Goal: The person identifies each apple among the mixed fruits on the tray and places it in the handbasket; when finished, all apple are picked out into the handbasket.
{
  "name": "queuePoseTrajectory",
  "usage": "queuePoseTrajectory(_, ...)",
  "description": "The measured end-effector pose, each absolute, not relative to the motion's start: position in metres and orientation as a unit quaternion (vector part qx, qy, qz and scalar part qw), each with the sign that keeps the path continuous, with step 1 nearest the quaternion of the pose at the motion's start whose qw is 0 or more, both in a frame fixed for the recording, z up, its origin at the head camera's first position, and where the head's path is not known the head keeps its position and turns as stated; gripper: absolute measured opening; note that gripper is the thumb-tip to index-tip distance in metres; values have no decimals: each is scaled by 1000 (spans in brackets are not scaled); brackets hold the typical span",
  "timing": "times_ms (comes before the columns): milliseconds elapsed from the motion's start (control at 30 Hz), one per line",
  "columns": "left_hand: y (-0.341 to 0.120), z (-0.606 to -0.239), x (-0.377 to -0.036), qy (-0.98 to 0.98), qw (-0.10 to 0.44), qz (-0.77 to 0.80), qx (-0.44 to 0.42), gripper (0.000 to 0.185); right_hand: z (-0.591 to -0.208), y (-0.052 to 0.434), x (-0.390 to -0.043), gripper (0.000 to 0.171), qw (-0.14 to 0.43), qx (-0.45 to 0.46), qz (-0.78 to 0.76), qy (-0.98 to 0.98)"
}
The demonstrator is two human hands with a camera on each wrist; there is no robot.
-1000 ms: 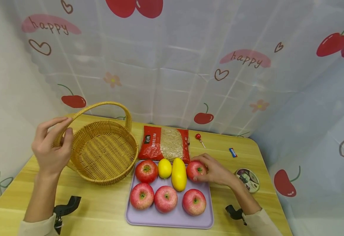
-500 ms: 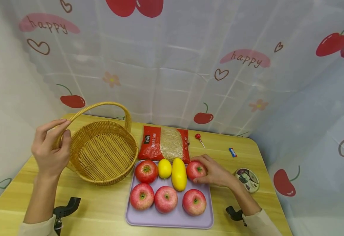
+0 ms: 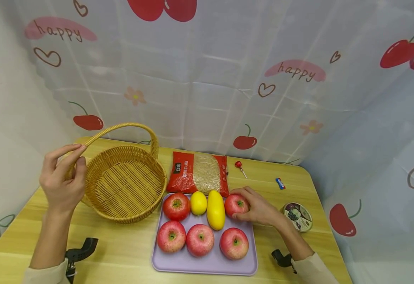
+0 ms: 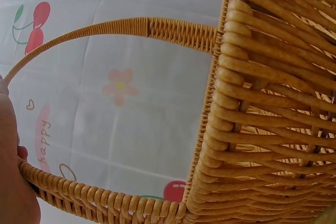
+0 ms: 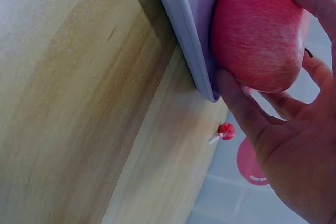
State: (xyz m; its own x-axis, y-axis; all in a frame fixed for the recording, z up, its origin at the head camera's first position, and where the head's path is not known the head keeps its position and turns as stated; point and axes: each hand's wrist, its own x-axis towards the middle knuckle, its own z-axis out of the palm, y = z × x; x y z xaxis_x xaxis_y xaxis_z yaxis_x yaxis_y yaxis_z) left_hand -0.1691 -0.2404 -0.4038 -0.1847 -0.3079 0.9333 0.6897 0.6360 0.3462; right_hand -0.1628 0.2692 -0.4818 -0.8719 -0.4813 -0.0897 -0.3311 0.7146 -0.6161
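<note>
Fingers [image 5: 241,106] of the right hand [image 3: 258,207] curl round an apple [image 3: 236,206]; those of the left hand [image 3: 63,177] pinch a basket handle [image 3: 130,125].
The right fingers stand apart by about the apple's width, at the far right corner of a purple tray [image 3: 199,266], with the thumb on the apple's near side. Just left of the held apple lies a long yellow fruit [image 3: 215,210]; nearer the person than these fingers sits another apple [image 3: 234,243], and beyond them a lollipop [image 3: 238,164]. The left fingers leave only a narrow gap, filled by the handle, with the basket's woven floor [image 3: 125,185] to their right.
</note>
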Motion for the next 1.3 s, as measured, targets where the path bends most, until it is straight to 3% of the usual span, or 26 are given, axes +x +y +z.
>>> queuePoseTrajectory(1300, -243, -408, -170, -660, 625, -393, -142, 19, -483, 265, -159, 62, 79, -209, -297, 928)
